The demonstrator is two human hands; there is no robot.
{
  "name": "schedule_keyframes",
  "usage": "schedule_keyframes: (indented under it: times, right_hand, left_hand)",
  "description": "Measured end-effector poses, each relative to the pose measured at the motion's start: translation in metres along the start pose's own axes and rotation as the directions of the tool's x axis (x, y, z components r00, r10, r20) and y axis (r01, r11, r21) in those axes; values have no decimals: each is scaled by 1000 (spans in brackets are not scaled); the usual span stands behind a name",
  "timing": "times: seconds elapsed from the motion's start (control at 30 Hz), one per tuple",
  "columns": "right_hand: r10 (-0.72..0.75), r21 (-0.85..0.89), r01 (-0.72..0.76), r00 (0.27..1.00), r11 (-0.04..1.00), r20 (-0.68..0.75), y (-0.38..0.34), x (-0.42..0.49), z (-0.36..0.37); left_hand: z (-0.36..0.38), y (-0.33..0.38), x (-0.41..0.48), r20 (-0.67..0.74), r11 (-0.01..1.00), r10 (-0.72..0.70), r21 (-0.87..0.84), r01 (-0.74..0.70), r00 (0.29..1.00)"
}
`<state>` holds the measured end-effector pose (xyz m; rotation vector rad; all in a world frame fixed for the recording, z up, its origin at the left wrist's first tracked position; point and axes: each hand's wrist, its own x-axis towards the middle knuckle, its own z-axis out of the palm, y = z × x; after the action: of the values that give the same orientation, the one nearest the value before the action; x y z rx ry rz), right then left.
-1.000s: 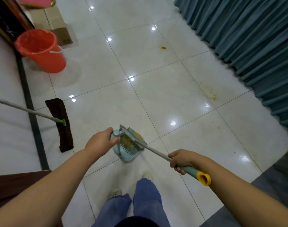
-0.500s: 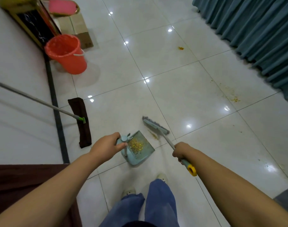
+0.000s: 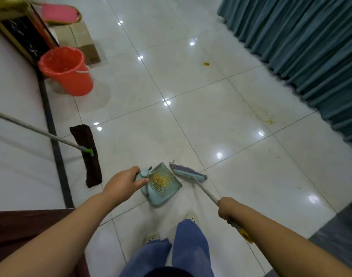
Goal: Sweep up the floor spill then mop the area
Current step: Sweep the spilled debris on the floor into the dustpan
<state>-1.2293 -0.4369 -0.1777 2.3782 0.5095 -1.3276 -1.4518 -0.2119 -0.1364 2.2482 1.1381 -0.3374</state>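
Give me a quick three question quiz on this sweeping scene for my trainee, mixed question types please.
1. True or false: the dustpan holds yellow crumbs.
2. The right hand grips: A a sponge, B the broom, C nothing.
3. Fill in: a yellow spill lies on the tiles beside the blue ____.

Key: 1 true; 2 B; 3 curtain.

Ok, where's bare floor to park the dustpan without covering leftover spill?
Bare tile lies between the bucket and the mop, and on the middle tiles beyond the broom. Crowded: near the shoes, with dustpan and broom, and along the curtain, where yellow spill remains.
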Motion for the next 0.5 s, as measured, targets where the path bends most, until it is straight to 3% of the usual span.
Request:
schedule_keyframes:
  times: [0.5]
  right_hand:
    - [-51,390,14,995,921,86,4,-3,2]
  left_hand:
    - [10,-3,-4,18,999,34,-10,-34,999]
